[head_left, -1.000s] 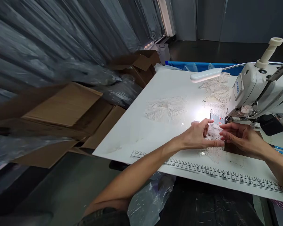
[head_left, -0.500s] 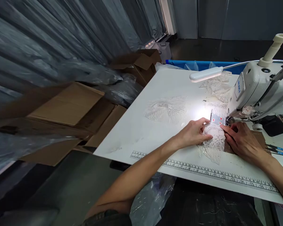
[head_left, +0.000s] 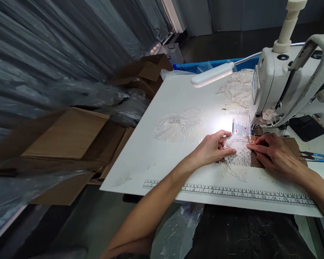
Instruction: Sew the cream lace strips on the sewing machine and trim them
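Note:
White lace trim [head_left: 240,154] with a fringed lower end lies at the sewing machine's [head_left: 267,82] needle area, partly over a metal plate [head_left: 240,129] with red marks. My left hand [head_left: 213,147] holds the lace's left side, its thumb on top and the other fingers curled at the edge. From the right, my right hand [head_left: 275,153] has its index fingertip on the lace's right edge, with the fingers bent together. Under that hand is a brown board [head_left: 291,147]. The presser foot [head_left: 255,129] stands just beyond my fingers.
Another lace piece [head_left: 179,124] lies left on the white table [head_left: 140,162], and more lace [head_left: 237,88] is heaped behind the needle. A lamp [head_left: 212,75] hangs above. Blue-handled snips [head_left: 317,157] lie right. Printed ruler marks [head_left: 232,193] line the front edge. Open cardboard boxes [head_left: 67,133] stand left.
The view has shifted, so the machine and table sit further left. My right hand has slid slightly back toward me along the lace, baring a red mark beside it. My left hand keeps its hold.

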Demonstrator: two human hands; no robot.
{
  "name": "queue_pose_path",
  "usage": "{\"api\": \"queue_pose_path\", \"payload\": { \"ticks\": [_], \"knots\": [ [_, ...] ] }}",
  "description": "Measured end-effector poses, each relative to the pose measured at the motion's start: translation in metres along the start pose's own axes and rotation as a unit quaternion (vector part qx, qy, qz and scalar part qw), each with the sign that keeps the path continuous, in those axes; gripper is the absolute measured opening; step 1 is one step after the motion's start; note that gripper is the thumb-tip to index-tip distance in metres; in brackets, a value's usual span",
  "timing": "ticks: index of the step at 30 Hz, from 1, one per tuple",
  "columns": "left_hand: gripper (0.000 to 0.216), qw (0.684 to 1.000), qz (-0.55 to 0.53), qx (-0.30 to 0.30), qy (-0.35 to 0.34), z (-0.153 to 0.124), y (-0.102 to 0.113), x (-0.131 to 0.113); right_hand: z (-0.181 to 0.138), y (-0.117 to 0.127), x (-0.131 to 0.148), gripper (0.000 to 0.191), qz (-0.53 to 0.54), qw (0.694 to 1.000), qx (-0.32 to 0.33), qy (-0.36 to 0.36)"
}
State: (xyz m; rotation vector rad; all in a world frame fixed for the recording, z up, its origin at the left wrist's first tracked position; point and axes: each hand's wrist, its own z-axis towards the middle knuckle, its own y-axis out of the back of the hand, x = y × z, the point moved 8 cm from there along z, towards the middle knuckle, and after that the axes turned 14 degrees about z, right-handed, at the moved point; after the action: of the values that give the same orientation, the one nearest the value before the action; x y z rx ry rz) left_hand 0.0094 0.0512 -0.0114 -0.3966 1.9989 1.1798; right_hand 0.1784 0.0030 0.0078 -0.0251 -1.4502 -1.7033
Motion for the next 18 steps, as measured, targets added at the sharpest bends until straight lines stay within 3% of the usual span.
{"api": "queue_pose_path", "payload": {
  "ticks": [10, 18],
  "knots": [
    [0.057, 0.999, 0.038, -0.009, 0.007, 0.000, 0.000, 0.000, -0.004, 0.001, 0.001, 0.033, 0.006, 1.000, -0.018, 0.015],
    [0.056, 0.997, 0.067, -0.033, -0.023, 0.000, 0.005, -0.006, -0.010, 0.002, 0.011, 0.033, 0.033, 0.998, 0.025, 0.047]
  ]
}}
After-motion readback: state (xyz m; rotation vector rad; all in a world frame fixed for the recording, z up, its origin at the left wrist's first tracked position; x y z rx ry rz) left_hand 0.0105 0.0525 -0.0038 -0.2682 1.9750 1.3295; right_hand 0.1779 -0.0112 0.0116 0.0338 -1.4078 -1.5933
